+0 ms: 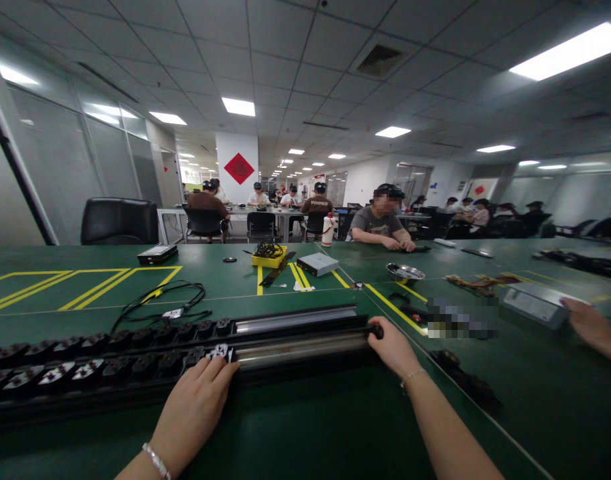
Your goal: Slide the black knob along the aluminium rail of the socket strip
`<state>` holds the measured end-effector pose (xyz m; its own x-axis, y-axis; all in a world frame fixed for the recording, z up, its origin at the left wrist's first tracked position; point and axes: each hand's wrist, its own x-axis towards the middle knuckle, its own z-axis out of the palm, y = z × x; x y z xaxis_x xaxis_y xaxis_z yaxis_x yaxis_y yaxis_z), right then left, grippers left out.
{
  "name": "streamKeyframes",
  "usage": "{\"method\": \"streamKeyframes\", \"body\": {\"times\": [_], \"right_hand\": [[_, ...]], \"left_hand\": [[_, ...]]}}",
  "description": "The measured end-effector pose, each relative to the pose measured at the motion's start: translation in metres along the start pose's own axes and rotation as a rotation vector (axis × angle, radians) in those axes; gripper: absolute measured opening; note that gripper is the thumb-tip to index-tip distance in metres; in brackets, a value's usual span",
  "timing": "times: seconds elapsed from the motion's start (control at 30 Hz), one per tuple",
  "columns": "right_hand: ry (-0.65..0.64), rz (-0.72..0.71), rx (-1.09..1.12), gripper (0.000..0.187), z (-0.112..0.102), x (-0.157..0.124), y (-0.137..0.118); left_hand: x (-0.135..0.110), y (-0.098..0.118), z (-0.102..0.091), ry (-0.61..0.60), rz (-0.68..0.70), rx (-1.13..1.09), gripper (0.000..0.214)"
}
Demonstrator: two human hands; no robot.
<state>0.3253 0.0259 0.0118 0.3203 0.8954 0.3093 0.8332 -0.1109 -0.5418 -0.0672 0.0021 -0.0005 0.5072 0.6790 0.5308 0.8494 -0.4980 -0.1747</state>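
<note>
Two long black rails lie side by side across the table, each carrying a row of round black socket modules [142, 365]. On the nearer rail [305, 350], my left hand [198, 393] has its fingers bent over a module with a pale top, at the end of the row. My right hand [392, 347] grips the right end of that rail, thumb and fingers closed around a small dark end piece [376, 330]. Between my hands runs a bare, shiny stretch of the rail. The farther rail [295, 320] lies just behind, parallel to it.
Behind the rails lie a coiled black cable [160, 303], a yellow tray [268, 259] of wires and a grey box [318, 264]. A metal bowl [405, 272] stands farther right. Another person's hand [592, 330] touches a silver metal box [532, 305]. A person [380, 223] sits opposite.
</note>
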Motion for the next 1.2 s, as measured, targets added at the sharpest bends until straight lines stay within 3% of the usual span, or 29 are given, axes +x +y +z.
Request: {"method": "streamKeyframes", "body": {"times": [0.73, 0.9, 1.2], "right_hand": [[-0.020, 0.069, 0.051, 0.027, 0.000, 0.000, 0.002], [0.054, 0.038, 0.067, 0.027, 0.005, 0.002, 0.008], [0.038, 0.144, 0.100, 0.030, 0.005, 0.001, 0.014]], "left_hand": [[0.003, 0.003, -0.003, 0.054, 0.006, -0.019, 0.028], [0.002, 0.003, -0.003, 0.046, 0.004, -0.011, 0.029], [0.002, 0.002, -0.003, 0.058, 0.016, -0.003, 0.028]]}}
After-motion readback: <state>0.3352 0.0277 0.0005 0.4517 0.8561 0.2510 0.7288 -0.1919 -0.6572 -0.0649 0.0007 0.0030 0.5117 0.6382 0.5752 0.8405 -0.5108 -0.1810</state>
